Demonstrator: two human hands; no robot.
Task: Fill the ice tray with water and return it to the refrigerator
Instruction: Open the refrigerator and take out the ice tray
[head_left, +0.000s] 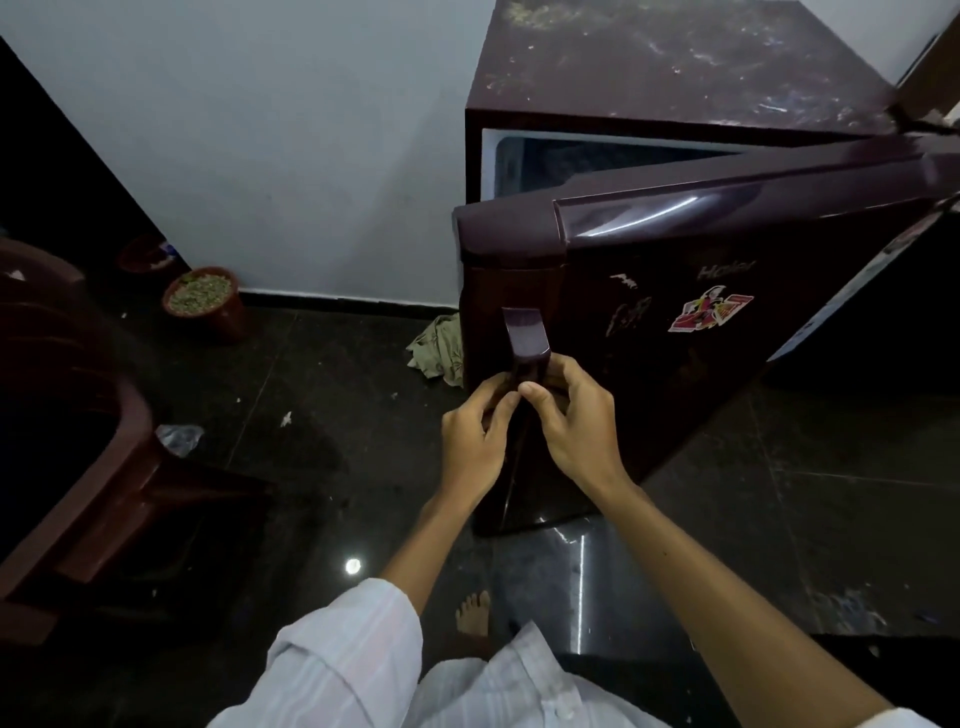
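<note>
Head view: maroon refrigerator (675, 104) door (727, 291) ajar, stickered.

Pale wall (270, 130), dark glossy floor (337, 415), brown chair (93, 457)

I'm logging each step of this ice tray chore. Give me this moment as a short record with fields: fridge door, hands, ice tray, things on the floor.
fridge door: the door is partly open, showing a gap at the top
left hand: the left hand is closed on the handle
right hand: the right hand is closed on the same handle
ice tray: not in view
floor: flower pot by the wall, crumpled cloth beside the fridge
</note>
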